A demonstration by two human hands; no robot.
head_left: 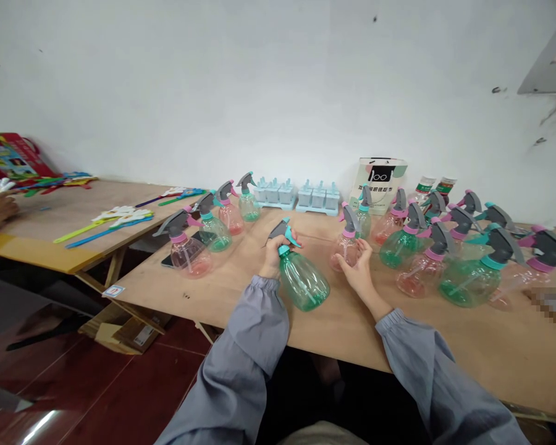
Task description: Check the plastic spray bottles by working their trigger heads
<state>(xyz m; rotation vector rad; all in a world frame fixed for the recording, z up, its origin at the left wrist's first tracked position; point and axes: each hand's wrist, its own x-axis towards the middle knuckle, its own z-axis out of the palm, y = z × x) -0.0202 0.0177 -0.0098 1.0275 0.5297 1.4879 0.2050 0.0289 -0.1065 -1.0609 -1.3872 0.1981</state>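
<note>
Gray sleeves [241, 334] come nearest, reaching over the brown table [143, 287]. Green and pink spray bottles [467, 284] crowd its right side, near a printed paper bag [375, 185]. The left hand [273, 254] grips the large green bottle [304, 281], tilted, by its neck. The right hand [360, 266] grasps the smaller, upright pink bottle [346, 248] around its body, just beyond the green one.

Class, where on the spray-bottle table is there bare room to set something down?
Bare tabletop lies between the front-left pink bottle and the left sleeve, and between the right sleeve and the large green bottle at right. The right side is crowded: spray bottles there overlap in view.
</note>
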